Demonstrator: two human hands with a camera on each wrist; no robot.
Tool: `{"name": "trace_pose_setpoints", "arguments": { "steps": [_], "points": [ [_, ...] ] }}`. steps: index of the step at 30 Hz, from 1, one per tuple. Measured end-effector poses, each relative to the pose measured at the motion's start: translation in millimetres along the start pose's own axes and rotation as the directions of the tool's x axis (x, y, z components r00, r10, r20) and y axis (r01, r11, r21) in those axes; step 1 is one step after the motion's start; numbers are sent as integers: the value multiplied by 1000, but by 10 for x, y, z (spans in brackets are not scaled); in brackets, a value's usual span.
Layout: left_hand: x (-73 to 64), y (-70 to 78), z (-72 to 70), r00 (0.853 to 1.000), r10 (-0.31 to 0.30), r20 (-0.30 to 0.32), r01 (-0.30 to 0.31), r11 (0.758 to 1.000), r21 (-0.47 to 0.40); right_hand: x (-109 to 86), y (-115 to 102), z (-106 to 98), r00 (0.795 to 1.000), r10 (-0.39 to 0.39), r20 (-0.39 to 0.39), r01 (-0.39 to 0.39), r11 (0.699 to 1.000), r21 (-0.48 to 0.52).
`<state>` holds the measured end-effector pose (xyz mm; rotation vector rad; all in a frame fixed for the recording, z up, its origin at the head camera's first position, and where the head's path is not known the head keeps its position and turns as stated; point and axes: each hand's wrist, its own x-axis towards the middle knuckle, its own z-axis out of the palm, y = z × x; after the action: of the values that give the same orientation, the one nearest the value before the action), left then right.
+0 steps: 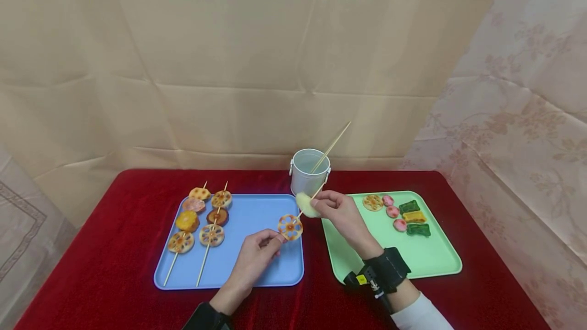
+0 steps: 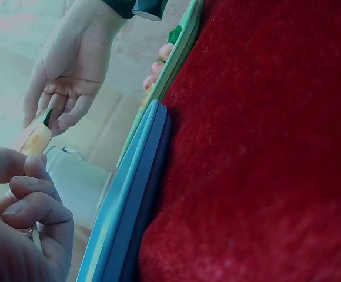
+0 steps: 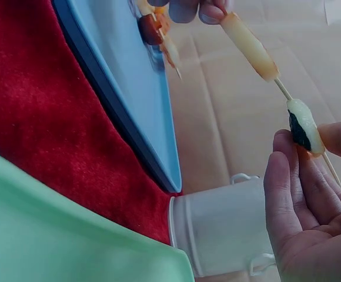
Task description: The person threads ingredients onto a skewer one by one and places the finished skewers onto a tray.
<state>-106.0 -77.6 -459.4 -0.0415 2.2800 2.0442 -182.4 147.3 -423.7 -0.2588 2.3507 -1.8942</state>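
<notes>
A bamboo skewer slants between the hands, threaded through a toy lotus root slice and a pale slice. The left hand grips the skewer's lower end, fingertips at the lotus edge; in the left wrist view a bit of the stick shows among its curled fingers. Thumb and fingers of the right hand pinch the pale slice, which has a dark green patch in the right wrist view. The skewer's tip sticks out past it, toward the bucket.
Two loaded skewers, one with a mushroom-like brown slice, lie on the blue tray. The green tray carries a lotus slice, pink balls and green and yellow pieces. A white bucket with sticks stands behind.
</notes>
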Motion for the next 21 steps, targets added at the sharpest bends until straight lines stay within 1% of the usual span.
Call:
{"name": "trace_pose_setpoints", "arguments": {
  "steps": [7, 12, 21],
  "points": [
    [-4, -6, -2, 1000, 3, -7, -3, 1000, 1, -2, 20, 60, 1000, -2, 29, 2, 1000, 0],
    [-6, -1, -3, 1000, -5, -7, 5, 1000, -1, -22, 23, 84, 999, -9, 42, 11, 1000, -26],
    [-6, 12, 5, 1000, -6, -14, 6, 1000, -5, -33, 26, 68, 998, -15, 62, 18, 999, -38]
  ]
}}
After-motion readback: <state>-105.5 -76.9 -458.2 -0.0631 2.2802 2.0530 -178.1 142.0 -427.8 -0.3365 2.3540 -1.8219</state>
